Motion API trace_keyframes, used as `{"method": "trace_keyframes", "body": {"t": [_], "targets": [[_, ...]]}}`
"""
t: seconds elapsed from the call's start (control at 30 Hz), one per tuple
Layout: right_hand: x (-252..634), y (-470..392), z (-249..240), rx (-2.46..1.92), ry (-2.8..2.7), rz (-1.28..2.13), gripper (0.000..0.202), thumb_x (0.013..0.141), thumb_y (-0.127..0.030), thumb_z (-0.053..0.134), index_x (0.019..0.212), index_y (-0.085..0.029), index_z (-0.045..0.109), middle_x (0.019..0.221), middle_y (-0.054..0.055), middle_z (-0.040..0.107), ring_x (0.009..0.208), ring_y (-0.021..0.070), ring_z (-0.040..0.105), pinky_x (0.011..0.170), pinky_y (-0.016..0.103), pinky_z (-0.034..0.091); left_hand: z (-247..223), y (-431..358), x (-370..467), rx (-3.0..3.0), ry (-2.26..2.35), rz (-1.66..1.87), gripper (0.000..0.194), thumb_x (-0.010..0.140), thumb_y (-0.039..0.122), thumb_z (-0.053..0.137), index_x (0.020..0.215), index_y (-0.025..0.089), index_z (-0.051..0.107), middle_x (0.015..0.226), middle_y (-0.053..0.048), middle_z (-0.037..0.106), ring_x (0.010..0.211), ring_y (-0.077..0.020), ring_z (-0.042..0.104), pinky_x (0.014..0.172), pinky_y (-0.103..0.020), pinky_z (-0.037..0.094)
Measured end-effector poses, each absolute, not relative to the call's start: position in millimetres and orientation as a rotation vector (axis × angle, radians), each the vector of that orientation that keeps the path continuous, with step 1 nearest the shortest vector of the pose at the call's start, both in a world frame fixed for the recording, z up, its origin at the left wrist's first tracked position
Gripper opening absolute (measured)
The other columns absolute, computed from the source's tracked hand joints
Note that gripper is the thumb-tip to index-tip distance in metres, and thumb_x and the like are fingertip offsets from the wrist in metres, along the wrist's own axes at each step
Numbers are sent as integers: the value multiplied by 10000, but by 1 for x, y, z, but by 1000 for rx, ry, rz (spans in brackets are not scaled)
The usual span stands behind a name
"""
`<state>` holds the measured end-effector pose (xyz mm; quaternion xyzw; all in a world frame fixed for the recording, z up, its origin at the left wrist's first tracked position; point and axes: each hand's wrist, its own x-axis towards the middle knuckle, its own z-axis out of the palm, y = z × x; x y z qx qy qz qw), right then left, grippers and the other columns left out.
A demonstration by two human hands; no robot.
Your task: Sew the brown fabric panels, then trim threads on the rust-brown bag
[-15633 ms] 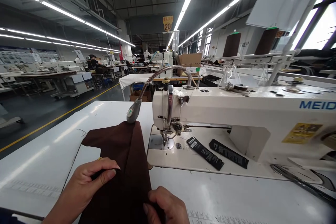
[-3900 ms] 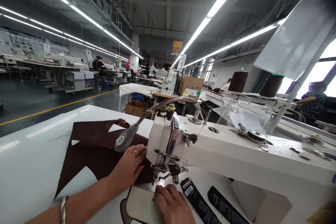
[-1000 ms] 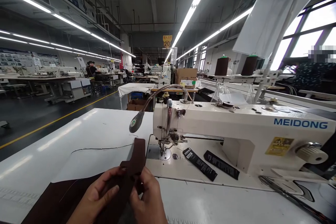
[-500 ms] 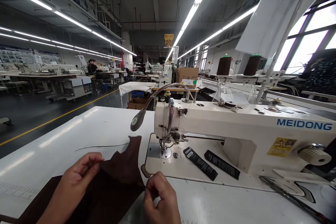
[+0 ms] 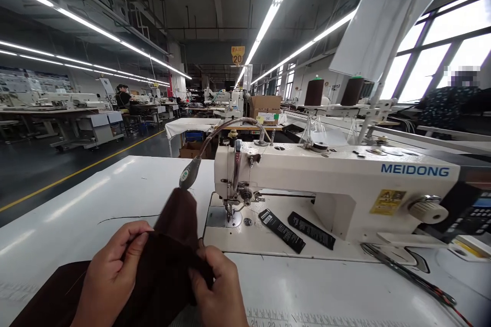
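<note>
Dark brown fabric (image 5: pixel 164 253) stretches between my two hands, left of the sewing machine (image 5: pixel 284 173). My left hand (image 5: pixel 118 260) pinches its upper edge between thumb and fingers. Its right edge is gripped by my right hand (image 5: pixel 218 283), just in front of the machine's bed. A flap of the cloth stands up behind my hands, close below the grey lamp head (image 5: pixel 190 173). The rest of the fabric hangs down toward me and spreads over the table at the left. The needle and presser foot (image 5: pixel 230 212) are to the right of the cloth, apart from it.
Two black printed labels (image 5: pixel 282 230) lie on the machine bed. Scissors-like dark metal tool (image 5: pixel 406 271) rests at the right. A loose thread (image 5: pixel 128 217) and a printed ruler (image 5: pixel 284 317) show on the white table (image 5: pixel 134 179). Brown thread cones (image 5: pixel 314 93) stand behind. People sit farther off.
My right hand has shifted left and turned, taking hold farther over the fabric's edge. The fabric's flap has risen toward the lamp. The view has swung slightly to the right.
</note>
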<state>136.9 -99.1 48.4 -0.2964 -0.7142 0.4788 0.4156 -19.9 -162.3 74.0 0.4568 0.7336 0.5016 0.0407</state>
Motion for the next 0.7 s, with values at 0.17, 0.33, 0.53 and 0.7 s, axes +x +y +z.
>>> {"method": "trace_keyframes", "body": {"t": [0.17,0.33,0.53,0.7], "targets": [[144,-101,42,-756,-1821,1105,169,639,-20,440,643,-184,398,659,-6,473,643,144,476,561,218,365,74,-164,-24,1581,2352,1394,255,803,438,402,971,288,522,992,9,578,910,-191,545,779,-250,441],[152,-98,39,-747,-1807,1106,206,593,-22,479,629,-185,359,688,-3,454,640,132,446,559,206,344,75,-156,-18,1663,2117,1234,287,729,465,542,948,285,589,936,-2,579,917,-197,531,759,-231,457],[155,-97,37,-629,-1832,1114,131,724,-129,461,610,-182,423,602,-16,447,568,118,426,514,201,306,87,-152,-18,1749,1764,1207,152,775,358,528,714,236,596,732,12,524,695,-132,534,631,-178,436],[162,-94,36,-709,-1902,1148,176,725,-142,458,576,-181,371,576,-16,426,543,115,412,477,195,286,91,-153,-16,1576,1809,1063,198,782,403,511,718,229,580,707,22,537,692,-131,530,650,-176,427]]}}
